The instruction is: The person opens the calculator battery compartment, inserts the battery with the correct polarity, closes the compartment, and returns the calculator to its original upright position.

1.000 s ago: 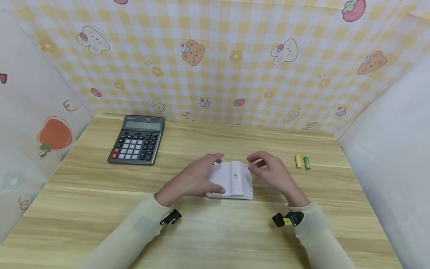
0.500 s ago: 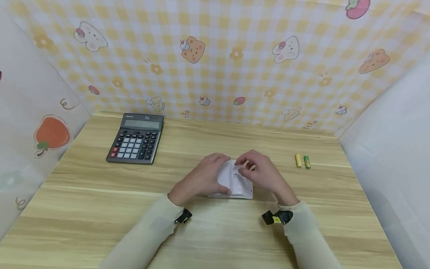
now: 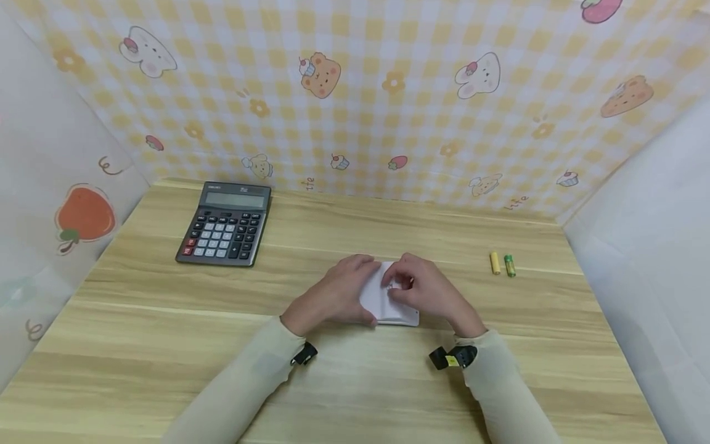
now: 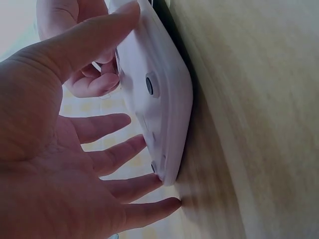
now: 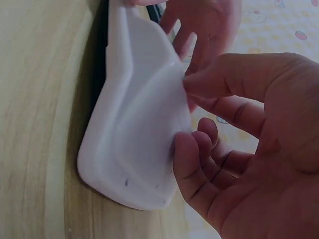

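A white flat device (image 3: 402, 316) lies back side up on the table, with a raised ridge (image 5: 152, 124) running along its back and a dark round foot (image 4: 150, 84) near one corner. My left hand (image 3: 344, 292) spans its left part, the thumb along the front edge and the fingers reaching fairly straight to the back edge. Over the ridge, my right hand (image 3: 426, 287) bends its fingers inward, with fingertips (image 5: 185, 144) right at the ridge's crest. The frames cannot tell whether they pinch a part of it.
A dark grey calculator (image 3: 224, 225) lies face up at the back left of the wooden table (image 3: 355, 388). To the right are a yellow battery (image 3: 495, 263) and a green battery (image 3: 510, 266). A checked cloth (image 3: 355, 123) hangs behind.
My right hand has moved left from the device's right edge onto its ridge, its fingers bending more. My left hand has shifted slightly right along the device. The batteries and calculator stay in place.
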